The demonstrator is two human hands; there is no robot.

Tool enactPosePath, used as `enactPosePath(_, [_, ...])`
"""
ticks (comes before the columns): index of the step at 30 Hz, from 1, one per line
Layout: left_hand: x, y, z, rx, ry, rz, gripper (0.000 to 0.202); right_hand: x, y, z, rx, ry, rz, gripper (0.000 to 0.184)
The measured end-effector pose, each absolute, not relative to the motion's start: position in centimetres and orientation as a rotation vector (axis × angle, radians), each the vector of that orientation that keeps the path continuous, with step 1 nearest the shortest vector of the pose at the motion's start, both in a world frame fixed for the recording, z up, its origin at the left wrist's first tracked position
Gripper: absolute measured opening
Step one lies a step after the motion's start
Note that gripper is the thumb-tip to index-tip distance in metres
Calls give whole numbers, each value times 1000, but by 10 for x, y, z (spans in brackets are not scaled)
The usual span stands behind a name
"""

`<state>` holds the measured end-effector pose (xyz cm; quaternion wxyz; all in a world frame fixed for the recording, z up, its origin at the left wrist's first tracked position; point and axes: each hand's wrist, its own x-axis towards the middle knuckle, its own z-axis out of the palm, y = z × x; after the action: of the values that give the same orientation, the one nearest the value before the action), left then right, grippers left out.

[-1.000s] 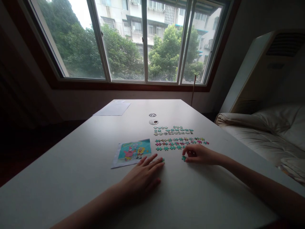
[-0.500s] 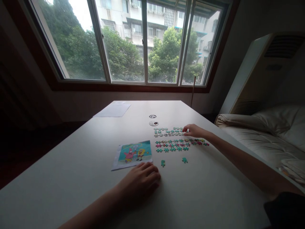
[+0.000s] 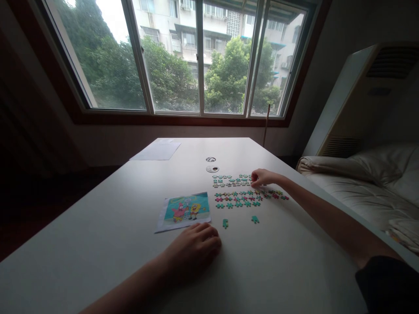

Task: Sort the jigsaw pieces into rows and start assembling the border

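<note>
Rows of small jigsaw puzzle pieces [image 3: 238, 204], mostly teal with some pink, yellow and pale ones, lie on the white table [image 3: 108, 231]. At the right end of the upper rows my right hand [image 3: 262, 177] has thumb and fingers closed in a pinch on a puzzle piece, which the fingers largely hide. My left hand [image 3: 198, 244] rests palm down on the table, fingers loosely bent, holding nothing visible. It lies by the lower right edge of a printed cartoon picture [image 3: 187, 209]. Nearer me sit two apart pieces, a teal one [image 3: 225, 223] and another teal one [image 3: 255, 220].
Two round cut-outs, a farther one [image 3: 211, 159] and a nearer one [image 3: 212, 169], are set in the table beyond the pieces. Paper sheets [image 3: 156, 151] lie at the far left corner. A pale sofa [image 3: 347, 187] stands to the right, below a window wall.
The fingers of my right hand have drawn together into a pinch at the same spot above the rows. My left hand stays in place; the view has shifted slightly.
</note>
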<state>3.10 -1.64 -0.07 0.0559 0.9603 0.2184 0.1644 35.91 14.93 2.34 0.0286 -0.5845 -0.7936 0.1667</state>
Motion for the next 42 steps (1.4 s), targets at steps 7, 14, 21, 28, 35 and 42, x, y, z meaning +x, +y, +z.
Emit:
enactPosePath(7, [32,-16,-2,2880,673,503,17,318,81,33,-1374,-2379,874,33])
enactPosePath(14, [34,-17,0,2912,658,517,18,257,-16,20,-1065,-2393,1052,24])
enactPosePath(21, [34,-18,3,2922,654,527,17,249,-19,6,-1114,-2471,718,18])
enactPosePath(28, [34,-16,1,2918,647,521,18,250,-18,10,-1102,-2534,601,16])
enactPosePath(35, [34,-18,1,2927,621,525,20,260,-18,12,-1094,-2560,530,12])
enactPosePath(42, [34,-24,5,2852,580,441,24,266,-29,2,-1070,-2589,396,16])
